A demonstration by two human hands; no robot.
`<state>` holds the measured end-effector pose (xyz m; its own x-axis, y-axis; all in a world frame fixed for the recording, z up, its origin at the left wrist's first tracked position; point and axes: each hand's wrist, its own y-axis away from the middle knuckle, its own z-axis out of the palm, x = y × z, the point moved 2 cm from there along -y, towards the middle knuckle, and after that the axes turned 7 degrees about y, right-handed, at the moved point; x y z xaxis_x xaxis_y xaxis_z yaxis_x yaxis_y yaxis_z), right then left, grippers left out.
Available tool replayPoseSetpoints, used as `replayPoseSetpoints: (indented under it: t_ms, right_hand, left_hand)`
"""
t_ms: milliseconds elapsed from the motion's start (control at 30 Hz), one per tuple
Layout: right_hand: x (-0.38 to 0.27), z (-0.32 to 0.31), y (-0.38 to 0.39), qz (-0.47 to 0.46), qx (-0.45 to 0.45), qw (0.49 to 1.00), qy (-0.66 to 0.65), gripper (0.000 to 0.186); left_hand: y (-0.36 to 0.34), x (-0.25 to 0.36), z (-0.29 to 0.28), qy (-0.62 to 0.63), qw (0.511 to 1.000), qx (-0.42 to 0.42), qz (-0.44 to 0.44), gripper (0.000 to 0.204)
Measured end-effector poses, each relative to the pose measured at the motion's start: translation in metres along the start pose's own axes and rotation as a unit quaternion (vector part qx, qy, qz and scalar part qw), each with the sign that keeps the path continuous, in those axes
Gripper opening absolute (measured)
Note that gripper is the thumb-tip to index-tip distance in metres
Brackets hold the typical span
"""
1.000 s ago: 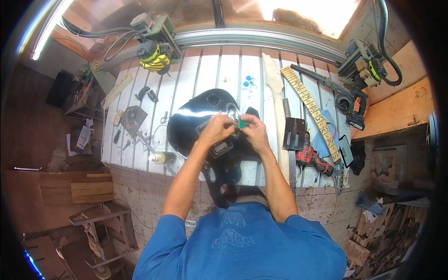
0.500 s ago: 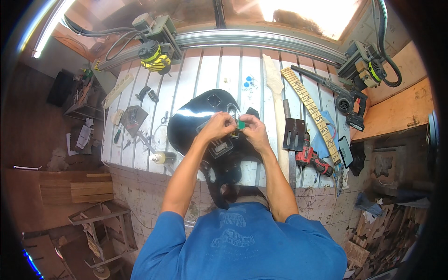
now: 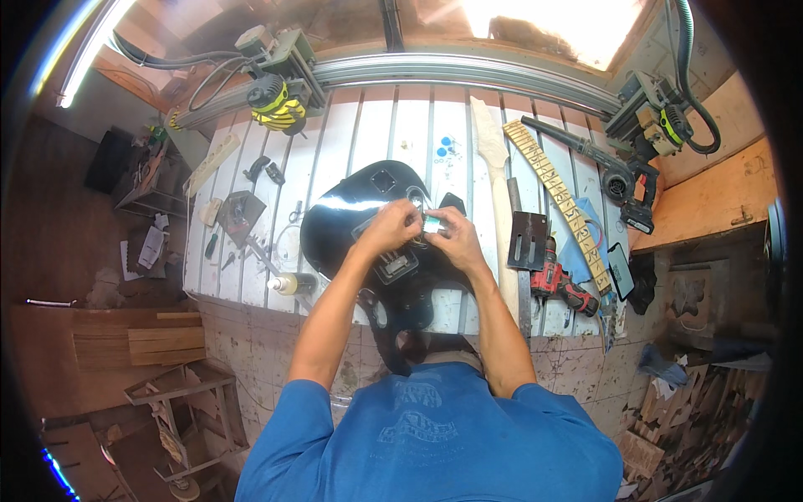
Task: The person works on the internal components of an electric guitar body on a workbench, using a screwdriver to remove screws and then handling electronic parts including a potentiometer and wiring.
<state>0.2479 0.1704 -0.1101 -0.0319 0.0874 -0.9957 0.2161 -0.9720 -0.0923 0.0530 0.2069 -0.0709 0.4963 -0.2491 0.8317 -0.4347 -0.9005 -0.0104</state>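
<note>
A glossy black electric guitar body (image 3: 339, 219) lies on the bench in front of me, its neck end toward me. Over its cavities my left hand (image 3: 393, 230) is closed in a pinch; whatever sits between its fingertips is hidden. Just right of it, my right hand (image 3: 456, 238) grips a small green circuit board (image 3: 432, 224) between thumb and fingers. Loose wire (image 3: 416, 196) loops out by the far side of the fingers. A metal bridge (image 3: 396, 266) is set in the body below my left wrist.
On the right of the white slatted bench (image 3: 368, 125) lie a pale wooden neck (image 3: 493, 155), a fretted fingerboard (image 3: 548, 180), a red drill (image 3: 552, 280), a blower (image 3: 617, 180) and a phone (image 3: 619, 272). A bottle (image 3: 288, 283) stands left. Machine spindles (image 3: 276, 105) hang from the rail (image 3: 460, 74).
The green board has tilted in my right fingers, so its face now looks paler and less green. Both hands stay nearly in place over the guitar body.
</note>
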Motion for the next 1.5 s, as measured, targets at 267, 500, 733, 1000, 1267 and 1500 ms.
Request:
replayPoseSetpoints:
  t_ms: [267,500,733,1000,1267,1500]
  right_hand:
    - [-0.010,0.000,-0.002,-0.005,0.000,0.999,0.052,0.046]
    - [-0.003,-0.001,-0.001,0.005,0.019,0.999,-0.032,0.047]
    - [-0.001,-0.006,-0.002,0.024,0.006,0.998,-0.051,0.048]
    - [-0.005,-0.008,-0.002,0.036,-0.002,0.999,-0.038,0.047]
    - [-0.004,-0.004,-0.007,0.013,-0.004,0.999,-0.036,0.048]
    - [-0.011,0.005,-0.003,0.014,0.021,0.999,0.040,0.046]
  left_hand:
    - [0.001,0.007,-0.003,-0.048,0.998,-0.009,0.043,0.015]
    - [0.004,0.003,0.002,-0.041,0.997,0.002,0.059,0.015]
    - [0.005,0.010,0.003,0.025,1.000,0.012,0.011,0.013]
    - [0.005,0.006,0.001,0.022,1.000,-0.006,0.014,0.014]
    - [0.003,0.003,0.009,-0.025,0.999,0.025,0.039,0.013]
    - [0.005,0.000,0.008,-0.016,0.998,0.047,0.047,0.013]
